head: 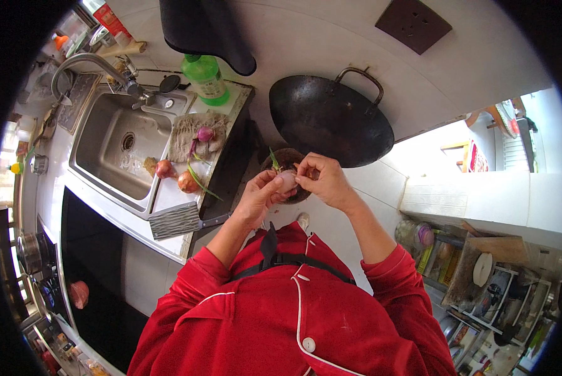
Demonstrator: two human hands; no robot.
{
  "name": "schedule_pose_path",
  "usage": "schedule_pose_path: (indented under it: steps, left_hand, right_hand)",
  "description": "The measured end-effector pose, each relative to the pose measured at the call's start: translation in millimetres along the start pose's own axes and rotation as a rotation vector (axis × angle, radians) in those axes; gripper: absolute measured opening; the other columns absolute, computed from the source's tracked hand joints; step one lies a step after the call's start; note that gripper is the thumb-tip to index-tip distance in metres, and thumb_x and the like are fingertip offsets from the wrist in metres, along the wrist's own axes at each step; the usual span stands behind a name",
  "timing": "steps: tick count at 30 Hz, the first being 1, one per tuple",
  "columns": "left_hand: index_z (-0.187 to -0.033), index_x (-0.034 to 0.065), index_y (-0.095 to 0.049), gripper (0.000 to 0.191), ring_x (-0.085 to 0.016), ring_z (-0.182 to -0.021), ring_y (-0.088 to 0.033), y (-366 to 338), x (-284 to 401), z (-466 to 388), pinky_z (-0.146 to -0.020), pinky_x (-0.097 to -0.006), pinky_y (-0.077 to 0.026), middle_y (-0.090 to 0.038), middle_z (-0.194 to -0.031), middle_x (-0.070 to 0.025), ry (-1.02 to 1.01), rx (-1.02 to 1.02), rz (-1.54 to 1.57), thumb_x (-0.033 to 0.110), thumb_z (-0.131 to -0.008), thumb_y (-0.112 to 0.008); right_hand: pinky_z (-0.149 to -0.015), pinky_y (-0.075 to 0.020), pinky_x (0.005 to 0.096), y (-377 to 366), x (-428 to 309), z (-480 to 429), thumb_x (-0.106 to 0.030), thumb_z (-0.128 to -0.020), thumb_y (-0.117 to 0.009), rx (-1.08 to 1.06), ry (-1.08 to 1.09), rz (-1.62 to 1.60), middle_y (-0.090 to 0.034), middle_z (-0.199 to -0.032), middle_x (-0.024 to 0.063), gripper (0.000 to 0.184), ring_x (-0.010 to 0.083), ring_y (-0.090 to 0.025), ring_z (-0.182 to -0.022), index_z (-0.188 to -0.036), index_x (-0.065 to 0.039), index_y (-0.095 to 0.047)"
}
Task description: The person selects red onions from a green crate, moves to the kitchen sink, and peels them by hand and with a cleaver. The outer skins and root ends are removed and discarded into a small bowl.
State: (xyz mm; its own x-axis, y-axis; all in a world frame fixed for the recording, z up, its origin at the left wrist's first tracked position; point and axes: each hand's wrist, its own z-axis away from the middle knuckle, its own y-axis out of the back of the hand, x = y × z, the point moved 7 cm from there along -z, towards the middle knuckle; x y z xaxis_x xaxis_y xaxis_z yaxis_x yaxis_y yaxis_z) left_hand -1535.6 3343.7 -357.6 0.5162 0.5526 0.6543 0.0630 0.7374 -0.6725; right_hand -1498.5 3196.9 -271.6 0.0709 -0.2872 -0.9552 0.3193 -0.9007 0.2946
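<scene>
A pale, peeled-looking onion with a green sprout is held in front of me, off the counter. My left hand grips it from the left, thumb on top. The fingertips of my right hand are pinched against its right side; whether loose skin is between them is hard to see. Below both hands is a round brown container with dark contents, partly hidden. On the counter at left lie a reddish onion, a brown onion and a small purple onion with long green shoots.
A cleaver with a wavy-patterned blade rests at the counter's edge. Beside the steel sink are a folded cloth and a green bottle. A black wok hangs on the wall ahead. Shelves with a cutting board stand at right.
</scene>
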Motion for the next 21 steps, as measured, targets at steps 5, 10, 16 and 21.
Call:
schedule_pose_path:
  steps: [5,10,16,21]
  left_hand:
    - [-0.121,0.0001,-0.05,0.036,-0.031,-0.102,-0.066,-6.2,3.2,2.4,-0.091,-0.0363,-0.054,-0.062,-0.117,-0.0155,-0.008,-0.052,0.026,0.021,-0.093,-0.061]
    - [-0.127,-0.0022,-0.048,0.04,-0.03,-0.107,-0.064,-17.4,10.9,6.0,-0.095,-0.0347,-0.052,-0.061,-0.12,-0.0167,0.062,-0.172,0.275,0.02,-0.094,-0.052]
    - [-0.133,-0.0017,-0.046,0.047,-0.025,-0.111,-0.061,-16.0,8.2,3.5,-0.099,-0.0339,-0.048,-0.06,-0.123,-0.013,-0.004,-0.149,0.06,0.017,-0.092,-0.059]
    - [-0.136,0.0008,-0.045,0.061,-0.015,-0.116,-0.055,-12.9,13.7,5.5,-0.101,-0.0301,-0.043,-0.057,-0.126,-0.0069,-0.068,-0.066,-0.109,0.005,-0.083,-0.073]
  right_hand:
    - [-0.058,-0.0419,0.0226,6.7,0.6,1.5,0.003,-0.079,-0.064,0.177,0.058,0.193,-0.054,-0.068,0.003,0.008,0.0062,-0.048,-0.064,-0.08,0.001,-0.057]
    - [-0.059,-0.0439,0.0225,17.3,16.1,0.6,0.003,-0.082,-0.06,0.188,0.003,0.132,-0.058,-0.07,0.0013,0.003,0.006,-0.052,-0.065,-0.084,0.001,-0.058]
    - [-0.061,-0.0494,0.0247,0.4,11.5,-2.6,-0.002,-0.087,-0.06,0.063,-0.052,-0.047,-0.061,-0.077,0.0017,0.006,0.0089,-0.059,-0.067,-0.089,0.003,-0.063]
    - [-0.066,-0.0507,0.0295,4.2,45.7,-18.2,-0.004,-0.083,-0.064,0.109,-0.012,0.278,-0.064,-0.082,0.0091,0.009,0.017,-0.061,-0.069,-0.089,0.003,-0.064]
